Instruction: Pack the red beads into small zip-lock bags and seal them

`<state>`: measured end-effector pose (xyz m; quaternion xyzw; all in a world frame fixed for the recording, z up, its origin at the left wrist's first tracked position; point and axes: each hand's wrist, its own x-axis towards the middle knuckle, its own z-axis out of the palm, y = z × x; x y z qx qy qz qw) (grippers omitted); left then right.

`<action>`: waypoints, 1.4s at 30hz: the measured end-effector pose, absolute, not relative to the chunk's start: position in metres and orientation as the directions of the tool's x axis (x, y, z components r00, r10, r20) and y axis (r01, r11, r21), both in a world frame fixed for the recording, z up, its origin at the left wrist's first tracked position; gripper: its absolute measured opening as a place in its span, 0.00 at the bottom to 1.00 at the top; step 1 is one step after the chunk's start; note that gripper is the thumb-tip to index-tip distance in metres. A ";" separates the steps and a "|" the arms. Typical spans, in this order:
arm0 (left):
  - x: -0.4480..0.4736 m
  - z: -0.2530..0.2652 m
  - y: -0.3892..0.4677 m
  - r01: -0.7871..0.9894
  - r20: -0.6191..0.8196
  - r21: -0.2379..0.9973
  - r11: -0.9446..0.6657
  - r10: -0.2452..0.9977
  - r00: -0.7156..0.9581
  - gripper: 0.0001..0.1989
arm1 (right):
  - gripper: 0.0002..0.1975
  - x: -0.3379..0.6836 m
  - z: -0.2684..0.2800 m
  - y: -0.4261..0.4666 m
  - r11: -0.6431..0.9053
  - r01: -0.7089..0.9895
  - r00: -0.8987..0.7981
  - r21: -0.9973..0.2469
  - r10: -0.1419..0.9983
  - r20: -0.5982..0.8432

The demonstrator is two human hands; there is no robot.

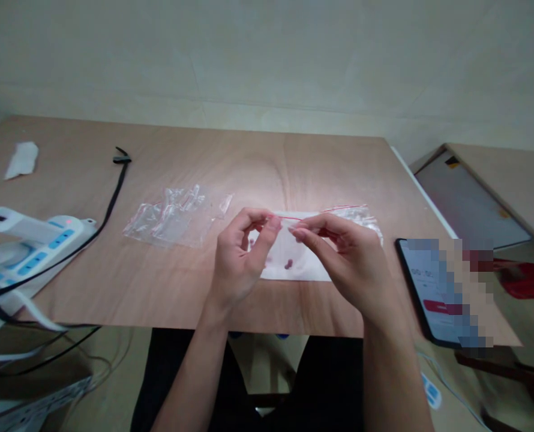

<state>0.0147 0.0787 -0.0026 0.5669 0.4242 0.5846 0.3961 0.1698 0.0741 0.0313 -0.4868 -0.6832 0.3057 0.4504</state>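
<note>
My left hand point(242, 249) and my right hand point(345, 246) face each other over a white sheet point(276, 273) near the middle of the table. Thumb and forefinger of each hand are pinched together at the top of what looks like a clear zip bag, whose red seal line point(290, 218) runs between the fingertips. The bag's body is hard to tell from the sheet behind it. Small dark red pieces point(288, 264) show below the fingers; whether they lie on the sheet or in the bag, I cannot tell.
Clear zip bags point(177, 219) lie to the left, and more clear bags point(361, 216) behind my right hand. A phone point(429, 294) rests at the right edge. A power strip point(46, 252), a black cable point(114, 198) and a white scrap point(23, 159) occupy the left side.
</note>
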 end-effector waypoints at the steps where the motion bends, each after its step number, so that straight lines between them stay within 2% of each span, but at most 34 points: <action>1: 0.015 -0.002 0.079 0.009 0.302 0.953 -0.303 0.949 -0.092 0.09 | 0.05 0.169 0.030 0.074 0.303 0.331 -0.075 -0.894 0.953 0.295; 4: 0.018 -0.001 0.080 -0.027 0.272 0.959 -0.281 0.946 -0.176 0.12 | 0.20 0.165 0.024 0.074 0.184 0.112 0.035 -0.977 0.981 0.189; 5: 0.019 -0.001 0.079 -0.036 0.266 0.960 -0.278 0.945 -0.191 0.12 | 0.20 0.164 0.022 0.075 0.153 0.061 0.043 -0.986 0.987 0.156; 7: 0.020 -0.001 0.078 -0.044 0.251 0.963 -0.265 0.946 -0.207 0.13 | 0.11 0.164 0.019 0.077 0.137 0.021 0.031 -0.990 0.990 0.138; 9: 0.020 0.001 0.077 -0.054 0.228 0.969 -0.242 0.956 -0.186 0.14 | 0.06 0.165 0.017 0.079 0.171 0.055 0.030 -0.984 0.984 0.173; 14: 0.019 0.005 0.078 -0.047 0.221 0.974 -0.222 0.975 -0.040 0.11 | 0.04 0.167 0.018 0.080 0.260 0.226 0.103 -0.939 0.952 0.288; 18: 0.019 0.007 0.079 -0.031 0.238 0.970 -0.241 0.968 -0.078 0.08 | 0.13 0.165 0.020 0.078 0.140 0.073 0.025 -0.988 0.990 0.142; 20: 0.020 0.008 0.079 -0.041 0.250 0.966 -0.254 0.965 -0.082 0.08 | 0.11 0.164 0.021 0.077 0.112 0.025 -0.031 -0.993 0.993 0.111; 24: 0.023 0.008 0.079 -0.061 0.228 0.971 -0.230 0.973 -0.041 0.08 | 0.05 0.166 0.021 0.077 0.187 0.004 0.009 -0.982 0.982 0.187; 28: 0.023 0.007 0.079 -0.018 0.262 0.965 -0.262 0.964 0.037 0.07 | 0.04 0.167 0.021 0.074 0.134 -0.005 -0.031 -0.991 0.990 0.135; 32: 0.023 0.003 0.075 0.072 0.314 0.947 -0.312 0.949 -0.027 0.04 | 0.06 0.164 0.017 0.066 0.090 -0.047 0.036 -0.995 0.995 0.088; 36: 0.025 0.000 0.070 0.106 0.304 0.949 -0.296 0.950 -0.070 0.05 | 0.07 0.162 0.012 0.061 0.161 -0.002 0.139 -0.987 0.977 0.160; 39: 0.026 0.002 0.069 0.073 0.272 0.960 -0.269 0.962 -0.031 0.06 | 0.05 0.162 0.013 0.059 0.215 0.053 0.153 -0.975 0.963 0.221; 42: 0.027 0.005 0.068 0.005 0.271 0.963 -0.271 0.962 -0.017 0.05 | 0.02 0.163 0.014 0.056 0.216 0.076 0.115 -0.974 0.968 0.223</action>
